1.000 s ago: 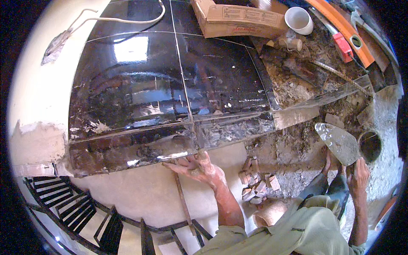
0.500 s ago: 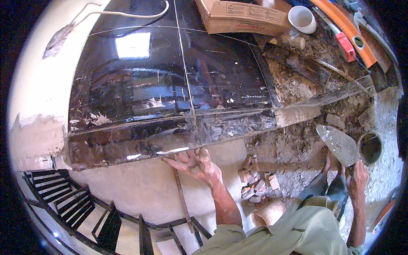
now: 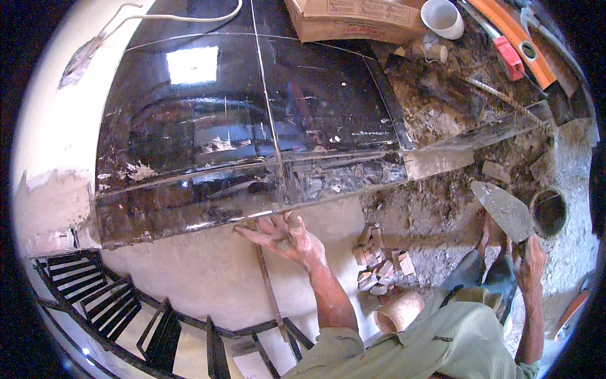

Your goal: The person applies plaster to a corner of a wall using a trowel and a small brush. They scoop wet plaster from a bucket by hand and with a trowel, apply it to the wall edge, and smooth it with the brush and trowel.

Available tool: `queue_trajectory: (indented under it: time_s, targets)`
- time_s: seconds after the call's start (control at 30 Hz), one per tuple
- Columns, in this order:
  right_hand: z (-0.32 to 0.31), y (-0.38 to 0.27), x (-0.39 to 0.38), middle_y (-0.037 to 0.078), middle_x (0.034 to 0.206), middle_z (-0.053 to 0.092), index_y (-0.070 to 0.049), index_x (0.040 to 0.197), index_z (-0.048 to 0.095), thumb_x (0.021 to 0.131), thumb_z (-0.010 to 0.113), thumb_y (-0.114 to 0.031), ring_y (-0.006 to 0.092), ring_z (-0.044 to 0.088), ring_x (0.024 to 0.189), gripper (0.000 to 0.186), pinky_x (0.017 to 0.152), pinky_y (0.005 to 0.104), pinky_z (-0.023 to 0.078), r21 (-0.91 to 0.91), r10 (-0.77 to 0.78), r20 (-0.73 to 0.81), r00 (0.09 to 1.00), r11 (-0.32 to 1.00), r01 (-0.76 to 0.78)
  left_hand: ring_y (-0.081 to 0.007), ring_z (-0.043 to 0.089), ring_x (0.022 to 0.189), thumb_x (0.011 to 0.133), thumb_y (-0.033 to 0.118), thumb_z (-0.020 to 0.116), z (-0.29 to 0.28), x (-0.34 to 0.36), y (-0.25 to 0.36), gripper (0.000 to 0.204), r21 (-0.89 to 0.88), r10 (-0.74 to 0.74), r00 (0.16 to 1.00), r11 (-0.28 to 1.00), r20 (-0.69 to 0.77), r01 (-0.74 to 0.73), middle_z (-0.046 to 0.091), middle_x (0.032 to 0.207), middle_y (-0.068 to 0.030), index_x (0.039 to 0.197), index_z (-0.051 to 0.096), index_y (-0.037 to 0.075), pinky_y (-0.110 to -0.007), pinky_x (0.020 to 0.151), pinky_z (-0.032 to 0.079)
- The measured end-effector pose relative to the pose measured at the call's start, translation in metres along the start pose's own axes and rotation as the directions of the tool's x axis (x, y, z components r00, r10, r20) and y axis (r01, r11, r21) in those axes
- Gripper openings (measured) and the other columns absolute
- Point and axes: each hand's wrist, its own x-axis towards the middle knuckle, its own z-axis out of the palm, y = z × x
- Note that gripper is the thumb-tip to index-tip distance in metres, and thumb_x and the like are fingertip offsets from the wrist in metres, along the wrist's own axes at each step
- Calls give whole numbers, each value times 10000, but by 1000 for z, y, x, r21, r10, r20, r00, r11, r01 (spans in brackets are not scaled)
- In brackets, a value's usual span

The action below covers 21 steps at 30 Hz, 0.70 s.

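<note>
The right hand (image 3: 531, 258) is closed around the handle of a trowel (image 3: 503, 211), whose grey blade points up and to the left, just beside a round vessel with dark inside (image 3: 548, 213). The left hand (image 3: 291, 243) is palm up, its fingers (image 3: 249, 234) spread and not closed, at the lower edge of a narrow dark tile strip (image 3: 189, 211); how firmly they press there, I cannot tell. Between the two hands, broken brick pieces (image 3: 383, 271) lie in a small heap. Behind the strip extend large glossy black tiles (image 3: 189, 114) with pale joints. Farther away are a cardboard box (image 3: 360, 22), a white bucket (image 3: 442, 20) and an orange spirit level (image 3: 514, 38).
</note>
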Motion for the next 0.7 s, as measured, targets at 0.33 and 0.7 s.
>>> queue_trajectory:
  time_s: [0.33,0.7]
  targets:
    - [6,-22,-5,245,916,539,48,1041,506,698,628,-64,462,547,803,381,686,515,443,14,-1,-82,997,1000,2,-202,502,1047,721,90,774,33,9,37,1167,-65,-31,999,997,23,32,453,1255,-84,1543,-52,147,-316,872,460]
    - [28,-83,-26,243,889,572,38,977,540,778,686,-121,449,571,779,294,648,500,441,-27,72,-266,961,996,-82,-184,498,967,708,48,787,24,11,22,1170,25,37,998,999,53,-39,499,1212,-93,1536,-39,77,-317,832,456]
